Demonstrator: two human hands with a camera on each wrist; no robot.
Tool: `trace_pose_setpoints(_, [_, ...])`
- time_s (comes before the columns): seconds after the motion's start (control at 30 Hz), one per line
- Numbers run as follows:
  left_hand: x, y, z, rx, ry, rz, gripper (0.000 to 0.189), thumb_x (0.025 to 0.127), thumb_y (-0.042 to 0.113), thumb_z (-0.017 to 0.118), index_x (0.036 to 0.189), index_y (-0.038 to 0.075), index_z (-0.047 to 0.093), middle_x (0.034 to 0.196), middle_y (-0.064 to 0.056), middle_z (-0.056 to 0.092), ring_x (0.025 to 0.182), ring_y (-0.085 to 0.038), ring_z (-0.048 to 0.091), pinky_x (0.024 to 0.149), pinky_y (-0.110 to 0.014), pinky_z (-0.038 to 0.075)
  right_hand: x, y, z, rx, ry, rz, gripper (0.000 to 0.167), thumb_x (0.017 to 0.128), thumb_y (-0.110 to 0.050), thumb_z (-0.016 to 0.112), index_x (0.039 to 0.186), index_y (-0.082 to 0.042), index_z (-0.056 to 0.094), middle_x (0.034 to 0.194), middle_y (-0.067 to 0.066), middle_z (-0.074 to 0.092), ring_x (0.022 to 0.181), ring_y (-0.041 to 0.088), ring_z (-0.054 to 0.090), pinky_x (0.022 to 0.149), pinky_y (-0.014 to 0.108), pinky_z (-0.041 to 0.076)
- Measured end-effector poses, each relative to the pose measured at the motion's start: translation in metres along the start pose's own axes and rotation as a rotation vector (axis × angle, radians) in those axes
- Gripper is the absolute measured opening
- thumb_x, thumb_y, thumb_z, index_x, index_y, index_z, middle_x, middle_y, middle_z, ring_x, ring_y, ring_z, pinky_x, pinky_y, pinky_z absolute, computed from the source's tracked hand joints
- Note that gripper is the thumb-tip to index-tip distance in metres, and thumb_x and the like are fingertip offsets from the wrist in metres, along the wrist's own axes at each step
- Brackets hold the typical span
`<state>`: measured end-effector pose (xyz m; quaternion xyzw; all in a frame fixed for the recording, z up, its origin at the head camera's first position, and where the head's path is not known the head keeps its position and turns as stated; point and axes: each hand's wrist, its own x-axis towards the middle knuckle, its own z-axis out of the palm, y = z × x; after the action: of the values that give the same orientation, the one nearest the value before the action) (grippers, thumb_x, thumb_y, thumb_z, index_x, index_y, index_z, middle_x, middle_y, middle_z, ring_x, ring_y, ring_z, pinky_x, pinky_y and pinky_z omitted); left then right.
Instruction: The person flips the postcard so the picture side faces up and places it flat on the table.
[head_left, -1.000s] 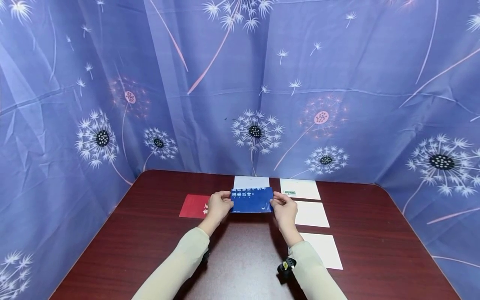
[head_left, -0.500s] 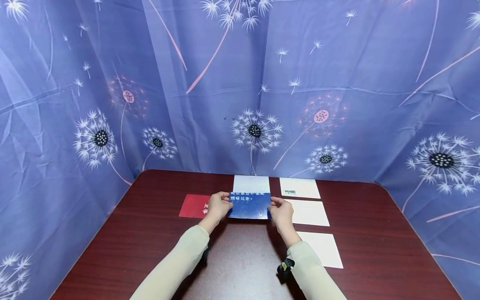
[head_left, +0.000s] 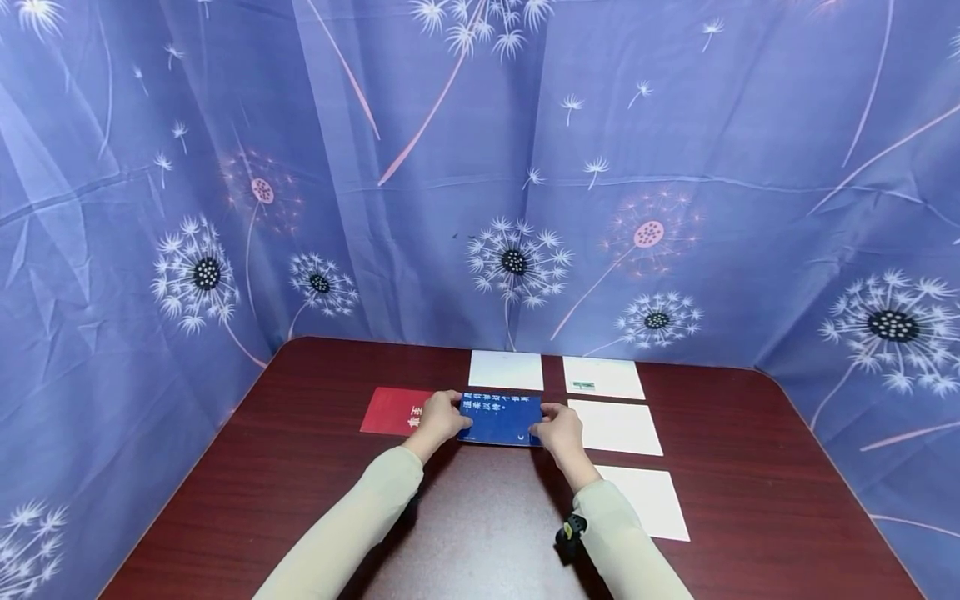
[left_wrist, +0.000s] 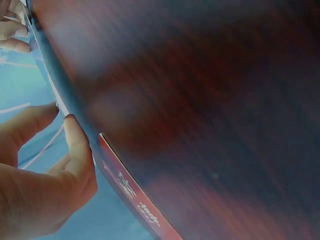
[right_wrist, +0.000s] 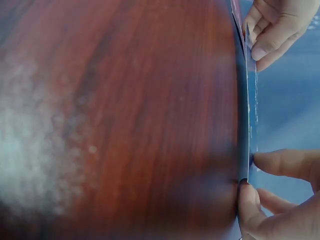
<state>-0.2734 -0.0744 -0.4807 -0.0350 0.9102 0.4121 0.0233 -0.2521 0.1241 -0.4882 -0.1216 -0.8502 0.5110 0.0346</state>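
Note:
Between my two hands is a blue card [head_left: 500,419] with white printed characters, just in front of a white card in the head view. My left hand [head_left: 441,416] pinches its left edge, thumb on the near side. At the other end, my right hand [head_left: 558,429] pinches the right edge between thumb and fingers. Both wrist views catch the card almost edge-on, low over the tabletop; in the right wrist view the blue card [right_wrist: 243,110] looks like a thin strip. A red card [head_left: 392,410] with white characters lies left of it, partly behind my left hand.
On the dark red wooden table [head_left: 285,467] a white card [head_left: 506,370] lies behind the blue one. Down the right run a stamped white card [head_left: 603,378], a plain white card [head_left: 617,427] and another white card [head_left: 648,502]. A blue dandelion-print curtain [head_left: 420,208] surrounds the table.
Both hands have brought the blue card down and nearer to me. The white card behind it now shows fully, with a strip of table between them.

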Motion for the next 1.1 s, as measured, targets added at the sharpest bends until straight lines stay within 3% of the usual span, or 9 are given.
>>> trace_pose_setpoints(0.1, [-0.0001,0.0001,0.0008,0.045,-0.002,0.013,0.052,0.074,0.007,0.081,0.12,-0.005,0.063,0.1,-0.018,0.068,0.087,-0.025,0.062,0.078,-0.038,0.054,0.0005,0.0003,0.0009,-0.034,0.011,-0.007,0.047,0.07,0.009,0.072,0.116,0.012,0.062,0.087,0.017,0.064,0.082,0.024,0.057,0.071,0.034,0.051])
trace_pose_setpoints(0.23, [0.0009,-0.0015,0.0026,0.071,-0.01,0.01,0.051,0.074,0.008,0.081,0.12,-0.005,0.063,0.118,-0.021,0.063,0.102,-0.031,0.06,0.084,-0.041,0.053,-0.0001,-0.0014,0.0005,-0.081,0.015,-0.019,0.047,0.067,0.01,0.071,0.113,0.012,0.063,0.082,0.015,0.064,0.082,0.026,0.058,0.075,0.038,0.051])
trace_pose_setpoints(0.53, [0.0037,-0.0008,0.0047,0.061,-0.013,0.001,0.052,0.074,0.005,0.081,0.122,-0.006,0.062,0.118,-0.022,0.063,0.102,-0.03,0.059,0.085,-0.04,0.053,0.0018,-0.004,-0.0015,-0.174,0.002,-0.039,0.046,0.067,0.008,0.073,0.112,0.01,0.064,0.08,0.013,0.065,0.077,0.024,0.059,0.075,0.039,0.051])
trace_pose_setpoints(0.8, [0.0048,0.0034,0.0046,0.06,-0.019,-0.005,0.051,0.075,0.005,0.08,0.123,-0.005,0.062,0.122,-0.022,0.061,0.108,-0.032,0.058,0.088,-0.041,0.051,0.0077,-0.0082,-0.0053,-0.308,-0.007,-0.042,0.045,0.067,0.001,0.074,0.111,0.008,0.066,0.108,0.023,0.067,0.102,0.039,0.06,0.087,0.044,0.05])
trace_pose_setpoints(1.1, [0.0046,0.0027,0.0052,0.122,-0.038,0.028,0.053,0.074,0.006,0.08,0.121,-0.008,0.061,0.121,-0.023,0.061,0.111,-0.034,0.057,0.091,-0.043,0.05,0.0069,-0.0044,-0.0042,-0.334,-0.019,-0.043,0.046,0.067,0.0,0.073,0.111,0.008,0.065,0.109,0.025,0.066,0.103,0.04,0.06,0.088,0.045,0.049])
